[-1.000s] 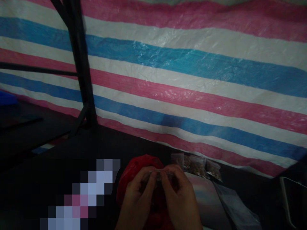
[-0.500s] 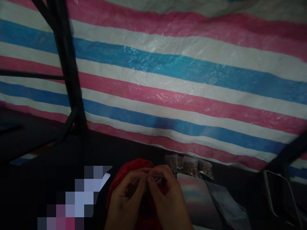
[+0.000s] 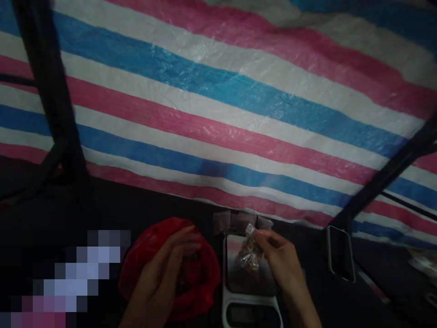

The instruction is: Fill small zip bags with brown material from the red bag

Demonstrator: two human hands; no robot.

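Two hands low in frame, lighting dim. Right hand pinching top edge of small clear bag between thumb and fingertips; bag hanging just above scale platform, brownish bits inside, contact with platform can't be confirmed. Left hand resting on red bag, fingers loosely curled at its open mouth, nothing visibly gripped, palm side hidden so firm grasp can't be told. Red bag crumpled, sitting just left of scale, touching or nearly touching its side. Scale white-bodied with shiny flat top, dark display at front edge, unreadable.

Behind scale: row of filled bags, lined up near base of tarp, looks like three, dark and small, contents unclear. Tarp striped blue, pink, white, filling most of view as backdrop, wrinkled and glossy. Phone lying right of scale, well apart from right hand, screen dark. Black frame bar running diagonally down toward phone on right side; second dark post upright at left, blurred. Pixelated block at lower left, left of red bag, content masked. Work surface black, details lost in shadow. Pale objects at far right edge, too blurred to identify.
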